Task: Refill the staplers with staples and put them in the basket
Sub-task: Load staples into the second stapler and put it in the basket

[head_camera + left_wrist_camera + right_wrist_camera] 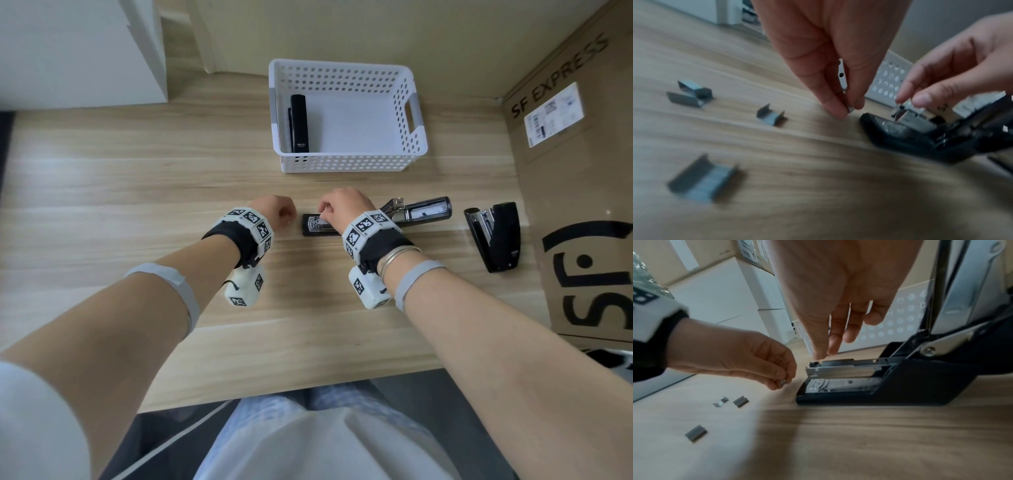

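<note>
Now, left hand point(830, 78): pinching a staple strip point(850, 109).
Right hand point(838, 305): fingertips closing at the open stapler point(879, 379) magazine.
Handling: strip looking light, brittle; gripping its sides.

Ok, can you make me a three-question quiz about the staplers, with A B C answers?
1. Where is the white plastic basket?
A. beyond the hands
B. on the floor
C. on the cardboard box

2. How many black staplers lie inside it?
A. none
B. one
C. three

3. The black stapler being refilled is
A. closed
B. opened up
C. in the basket

Answers:
A, it stands on the wooden table past both hands.
B, one black stapler in the basket lies by its left wall.
B, its lid is swung back, baring the metal channel, while the left hand pinches a small grey staple strip.
</note>
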A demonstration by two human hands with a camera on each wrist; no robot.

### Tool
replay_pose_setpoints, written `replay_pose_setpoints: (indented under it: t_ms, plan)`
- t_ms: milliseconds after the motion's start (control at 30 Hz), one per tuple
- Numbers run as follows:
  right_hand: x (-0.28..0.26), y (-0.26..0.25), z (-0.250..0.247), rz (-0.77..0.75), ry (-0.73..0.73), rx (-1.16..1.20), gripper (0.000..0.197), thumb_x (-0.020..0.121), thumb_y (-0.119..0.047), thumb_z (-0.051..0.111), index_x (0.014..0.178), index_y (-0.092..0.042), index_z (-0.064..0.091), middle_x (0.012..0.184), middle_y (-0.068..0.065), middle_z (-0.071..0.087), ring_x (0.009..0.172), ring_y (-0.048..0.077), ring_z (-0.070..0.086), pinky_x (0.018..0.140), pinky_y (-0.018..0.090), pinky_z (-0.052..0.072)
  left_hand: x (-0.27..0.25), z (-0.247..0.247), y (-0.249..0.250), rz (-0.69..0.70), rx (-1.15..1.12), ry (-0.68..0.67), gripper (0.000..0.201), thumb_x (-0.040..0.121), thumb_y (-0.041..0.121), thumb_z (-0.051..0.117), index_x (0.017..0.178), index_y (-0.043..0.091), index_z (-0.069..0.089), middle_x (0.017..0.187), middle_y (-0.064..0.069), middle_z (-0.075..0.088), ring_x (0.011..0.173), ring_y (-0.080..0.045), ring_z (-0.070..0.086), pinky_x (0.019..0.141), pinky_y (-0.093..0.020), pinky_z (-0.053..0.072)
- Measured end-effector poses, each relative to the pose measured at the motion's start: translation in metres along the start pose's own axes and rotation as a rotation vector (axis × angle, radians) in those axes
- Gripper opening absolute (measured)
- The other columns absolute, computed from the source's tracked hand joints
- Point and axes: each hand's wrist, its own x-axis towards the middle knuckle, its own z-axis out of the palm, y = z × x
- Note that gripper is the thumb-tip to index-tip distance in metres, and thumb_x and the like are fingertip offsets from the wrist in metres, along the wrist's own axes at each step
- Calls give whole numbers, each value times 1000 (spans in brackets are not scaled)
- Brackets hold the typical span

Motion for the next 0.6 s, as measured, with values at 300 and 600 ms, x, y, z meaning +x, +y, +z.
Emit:
replay_pose_setpoints:
  t_ms: [300, 600]
  plan:
    - [0, -8, 3, -137, -48, 59, 27, 87, -17, 64, 114, -21, 64, 105, -1, 69, 100, 21, 62, 88, 31, 50, 1, -2, 24, -12, -258, -26, 25, 87, 7, 58, 111, 1, 56, 94, -12, 63, 84, -19, 56, 78, -27, 43]
    - [0, -7, -2, -143, -42, -21, 22, 86, -27, 66, 108, -25, 69, 113, -1, 66, 107, 22, 59, 86, 31, 47, -2, -4, 34, 32, -332, -49, 44, 84, -2, 57, 126, 10, 51, 121, -13, 60, 90, -31, 67, 90, -41, 54]
